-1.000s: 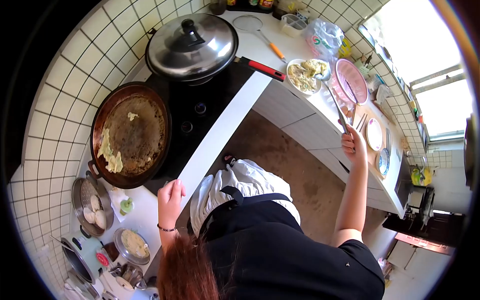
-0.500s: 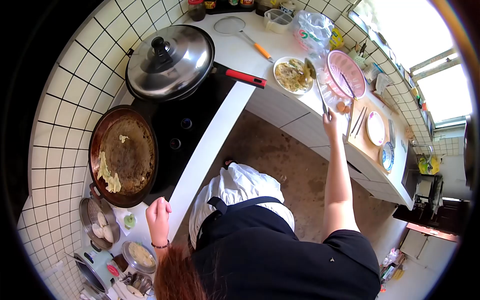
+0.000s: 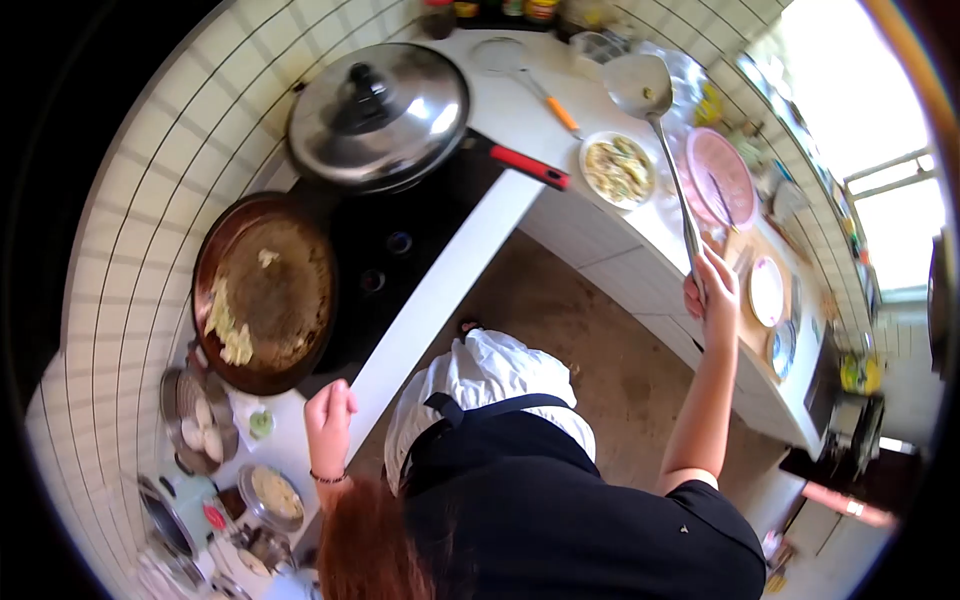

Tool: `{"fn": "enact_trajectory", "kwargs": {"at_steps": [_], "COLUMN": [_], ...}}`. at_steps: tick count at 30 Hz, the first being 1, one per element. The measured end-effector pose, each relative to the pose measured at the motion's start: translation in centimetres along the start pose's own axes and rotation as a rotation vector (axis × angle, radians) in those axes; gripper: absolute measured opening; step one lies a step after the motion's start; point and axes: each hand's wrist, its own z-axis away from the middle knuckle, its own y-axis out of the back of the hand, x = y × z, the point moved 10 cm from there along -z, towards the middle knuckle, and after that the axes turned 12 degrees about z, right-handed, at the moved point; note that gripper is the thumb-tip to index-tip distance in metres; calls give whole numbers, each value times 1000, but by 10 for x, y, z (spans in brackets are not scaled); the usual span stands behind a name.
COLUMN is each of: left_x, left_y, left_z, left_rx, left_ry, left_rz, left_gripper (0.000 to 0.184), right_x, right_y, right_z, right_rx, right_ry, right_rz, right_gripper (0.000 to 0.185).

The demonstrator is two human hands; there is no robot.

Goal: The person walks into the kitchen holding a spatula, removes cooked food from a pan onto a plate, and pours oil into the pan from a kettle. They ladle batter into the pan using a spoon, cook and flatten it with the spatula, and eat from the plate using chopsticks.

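My right hand (image 3: 712, 290) is closed round the handle of a long metal spatula (image 3: 668, 150). Its broad blade is raised beyond a white bowl of cooked food (image 3: 617, 170), apart from it, with a small bit of food on it. My left hand (image 3: 330, 415) is closed near the counter edge; whether anything is in it I cannot make out. It is nearest to the brown frying pan (image 3: 275, 290), where pale yellow food (image 3: 230, 325) lies along the near left side and a small piece higher up.
A lidded pan (image 3: 380, 115) with a red handle stands behind the frying pan. Beside the bowl are an orange-handled strainer (image 3: 550, 102) and a pink basket (image 3: 718, 175). A colander (image 3: 180, 410) and a plate of food (image 3: 272, 495) stand at lower left.
The spatula has left the bowl of food and risen, its blade now up beyond the bowl. My right hand has moved with it. The camera view has shifted slightly; the pan's food looks unchanged.
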Motion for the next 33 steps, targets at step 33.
{"fn": "enact_trajectory", "kwargs": {"at_steps": [33], "left_x": [-110], "left_y": [146], "left_z": [196], "left_rx": [799], "left_ry": [44], "left_rz": [354], "left_gripper": [37], "right_x": [-126], "right_y": [-625], "right_z": [37], "right_rx": [-1426], "right_ry": [67], "right_rz": [1125], "right_gripper": [23]}}
